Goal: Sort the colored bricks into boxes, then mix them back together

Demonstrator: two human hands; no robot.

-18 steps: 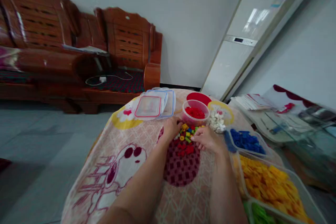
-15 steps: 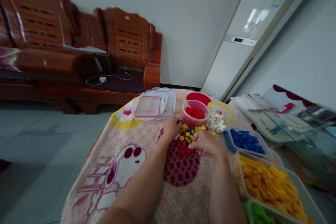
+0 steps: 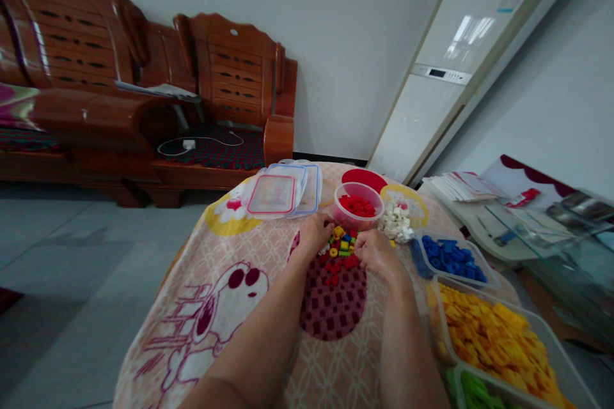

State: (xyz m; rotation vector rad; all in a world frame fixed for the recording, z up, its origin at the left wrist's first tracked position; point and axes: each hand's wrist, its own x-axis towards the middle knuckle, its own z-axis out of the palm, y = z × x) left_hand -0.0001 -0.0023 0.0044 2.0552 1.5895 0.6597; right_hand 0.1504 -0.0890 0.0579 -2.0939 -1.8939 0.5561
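A small pile of mixed toy building bricks (image 3: 344, 245), in yellow, green, blue and red, lies on the patterned tablecloth (image 3: 336, 358). My left hand (image 3: 315, 232) rests at its left edge, fingers bent and slightly apart, with nothing visible in them. At the right edge, my right hand (image 3: 377, 250) has its fingers curled together; whatever they may hold is hidden. Loose red bricks (image 3: 334, 268) are spread on the near side of the pile, just left of my right hand. Behind it stands a round clear tub (image 3: 359, 220) containing red bricks (image 3: 357, 206).
White bricks (image 3: 396, 222) are heaped right of the tub. Boxes of blue bricks (image 3: 451, 259), yellow bricks (image 3: 499, 332) and green bricks (image 3: 472, 391) line the right side. Clear lids (image 3: 271, 195) lie at the back left, a red lid (image 3: 363, 177) behind the tub.
My right hand has moved up and slightly right, from the red bricks toward the mixed pile's right side. More red bricks are uncovered. My left hand has hardly moved.
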